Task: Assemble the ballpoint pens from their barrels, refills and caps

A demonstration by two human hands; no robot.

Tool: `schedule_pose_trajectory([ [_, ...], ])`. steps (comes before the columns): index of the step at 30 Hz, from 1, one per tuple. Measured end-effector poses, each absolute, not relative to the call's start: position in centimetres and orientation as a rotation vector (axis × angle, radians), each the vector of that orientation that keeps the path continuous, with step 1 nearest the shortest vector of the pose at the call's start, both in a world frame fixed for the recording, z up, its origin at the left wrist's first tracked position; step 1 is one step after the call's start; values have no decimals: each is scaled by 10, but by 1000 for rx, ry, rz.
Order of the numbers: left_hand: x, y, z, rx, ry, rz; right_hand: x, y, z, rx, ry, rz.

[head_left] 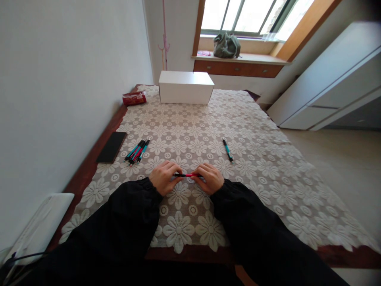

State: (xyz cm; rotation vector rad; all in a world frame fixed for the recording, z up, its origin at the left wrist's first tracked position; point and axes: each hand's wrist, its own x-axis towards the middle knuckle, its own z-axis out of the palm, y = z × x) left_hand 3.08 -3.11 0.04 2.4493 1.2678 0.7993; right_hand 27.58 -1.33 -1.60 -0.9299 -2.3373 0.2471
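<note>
One red-black pen (189, 175) links left grip (164, 177) and right grip (210, 178) (both pinching narrowly).

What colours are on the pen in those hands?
The pen is black with a pinkish-red part, best seen in the head view.

A dark reddish wooden worktop (190, 254), mostly covered by a beige cloth (196, 125) patterned with pale flowers. Near its far end sits a white box (186, 94), with a red packet (134, 98) to its left. A black slab (112, 147) lies along the left edge, beside bunched pens (137, 151); one teal-and-black pen (228, 150) lies apart, rightward.
</note>
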Motion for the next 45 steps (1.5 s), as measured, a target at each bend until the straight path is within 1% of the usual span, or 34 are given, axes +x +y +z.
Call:
schedule_pose_trajectory([
  [16, 32, -32, 2, 2417, 1370, 759, 277, -12, -19, -987, -2324, 217],
  [39, 29, -30, -1, 2438, 1346, 689, 279, -11, -22, -1054, -2405, 189],
  [45, 24, -26, -3, 2404, 1438, 729, 285, -5, -23, -1162, -2390, 137],
])
